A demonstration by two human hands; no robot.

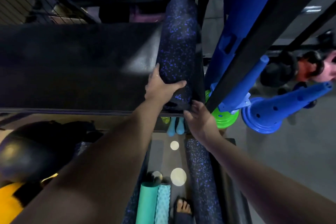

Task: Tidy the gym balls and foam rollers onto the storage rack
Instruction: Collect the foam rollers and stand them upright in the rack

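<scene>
Across the left, storage rack shelf (72,63). Along its right edge, speckled foam roller (179,42): looks light, stiff, faintly grippy; best clasped near its end. Curled round it there, left hand (161,90); right hand (197,114) flat against the near face.

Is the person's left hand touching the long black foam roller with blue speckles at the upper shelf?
Touching. The head view shows the left hand curled round the near part of the black blue-speckled foam roller, thumb across it.
</scene>
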